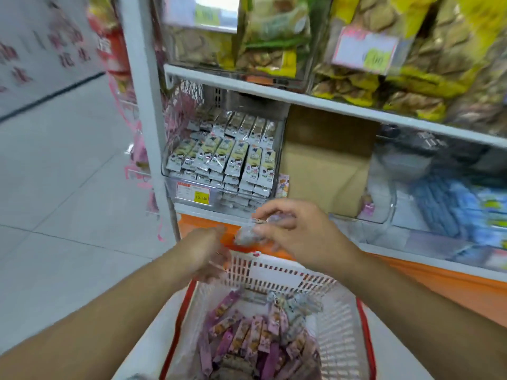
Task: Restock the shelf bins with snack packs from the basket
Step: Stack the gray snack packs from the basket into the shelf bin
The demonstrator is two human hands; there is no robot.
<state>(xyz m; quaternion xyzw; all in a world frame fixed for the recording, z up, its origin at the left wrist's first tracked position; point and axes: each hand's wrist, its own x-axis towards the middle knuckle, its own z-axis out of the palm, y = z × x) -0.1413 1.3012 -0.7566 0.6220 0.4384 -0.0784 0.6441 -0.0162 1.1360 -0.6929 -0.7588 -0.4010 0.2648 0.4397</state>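
Person stands over a white slatted basket [277, 275] with red handles, set on the floor against the orange shelf base [439, 281]. Basket holds a heap of purple and pink snack packs [247, 335], lying jumbled, mostly toward the near side. Right hand [299, 231] is raised above the basket's far rim, fingers curled and pinching a small clear-wrapped pack [248, 234] between thumb and fingertips. Left hand [205, 250] sits just left of it, beside the basket's far-left corner, motion-blurred; fingers look bent, cannot tell if it holds anything. The two hands are close, nearly touching at the pack.

Straight ahead on the low shelf, a clear bin [219, 171] is packed with rows of white and pale-green snack packs standing on edge, with a price tag [193, 192] on its front reading 15.80. Right of that bin, a brown cardboard box [323, 160] sits open. Further right, a clear bin with blue packs [444, 204], blurred. Upper shelf carries yellow and green cracker bags [274, 37]. Pale tiled floor [68, 174] to the left
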